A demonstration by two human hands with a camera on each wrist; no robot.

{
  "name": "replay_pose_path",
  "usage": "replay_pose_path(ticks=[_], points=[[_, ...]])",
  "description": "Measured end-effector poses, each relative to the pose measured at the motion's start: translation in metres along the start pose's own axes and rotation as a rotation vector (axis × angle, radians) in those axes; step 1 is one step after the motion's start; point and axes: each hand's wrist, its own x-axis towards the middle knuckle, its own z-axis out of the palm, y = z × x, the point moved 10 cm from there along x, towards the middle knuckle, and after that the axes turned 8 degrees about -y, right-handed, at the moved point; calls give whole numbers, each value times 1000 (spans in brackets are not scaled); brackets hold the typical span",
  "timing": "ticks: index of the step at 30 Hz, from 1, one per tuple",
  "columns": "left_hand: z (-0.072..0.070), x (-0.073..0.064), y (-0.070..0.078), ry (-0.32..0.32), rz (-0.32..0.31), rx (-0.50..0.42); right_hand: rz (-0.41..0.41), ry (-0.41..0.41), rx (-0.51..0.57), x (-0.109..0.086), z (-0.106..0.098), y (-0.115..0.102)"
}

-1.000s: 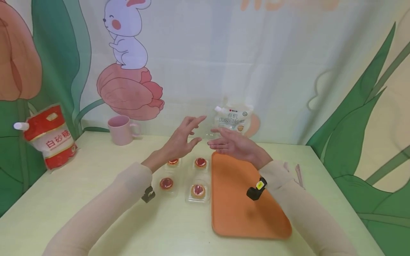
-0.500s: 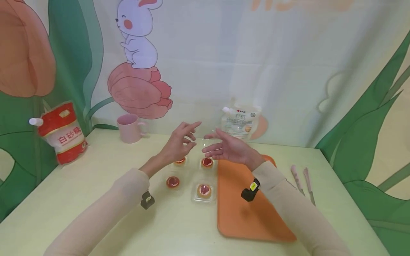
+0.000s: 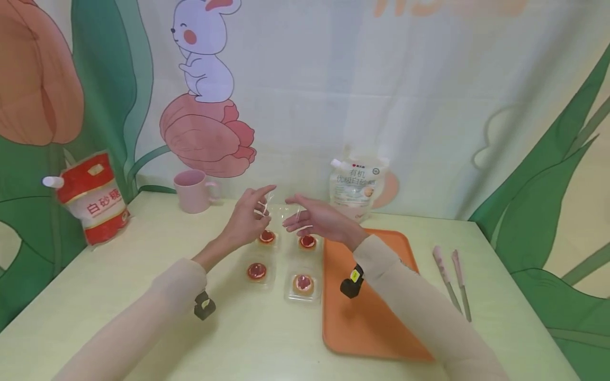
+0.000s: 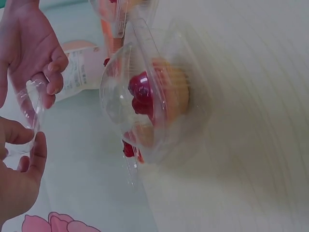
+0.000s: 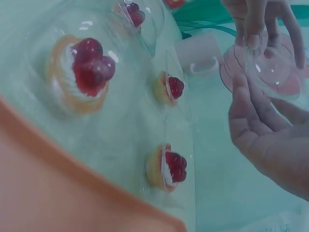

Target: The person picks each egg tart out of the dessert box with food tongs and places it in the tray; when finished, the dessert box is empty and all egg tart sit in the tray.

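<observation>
Between my two hands, raised behind the tarts in the head view, is a small clear plastic dome container (image 5: 275, 72). My left hand (image 3: 240, 219) pinches its edge between thumb and fingers, as the left wrist view shows. From the other side my right hand (image 3: 326, 217) holds its rim with the thumb and fingertips. Below the hands, several berry-topped cream tarts stand in clear plastic boxes, among them a front-right tart (image 3: 303, 284), a front-left tart (image 3: 257, 271) and a back-right tart (image 3: 307, 242). The left hand partly covers the back-left tart (image 3: 267, 237).
An orange tray (image 3: 367, 317) lies right of the tarts, under the right forearm. Two pink-handled knives (image 3: 452, 286) lie farther right. A pink mug (image 3: 190, 191) and a red sugar bag (image 3: 97, 203) stand at back left. A white sugar pouch (image 3: 357, 185) leans against the backdrop.
Both hands have shifted left together with the clear container, which now shows between them. The head view has turned slightly, moving the table things rightward.
</observation>
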Motion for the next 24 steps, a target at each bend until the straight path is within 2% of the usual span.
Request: replay_pose_path(ticks=[6,13,18,24], points=[[-16,-8,-19,30,-94,-3,-66,67,-45,15,12,-11],[-33,-18,-45,23,-258,-63,-121,110,-191,32,27,-20],[-45,-25,-63,13,-368,-116,-155,89,-328,46,35,-27],[-58,-29,-82,-4,-422,-84,-130,48,-422,66,41,-30]])
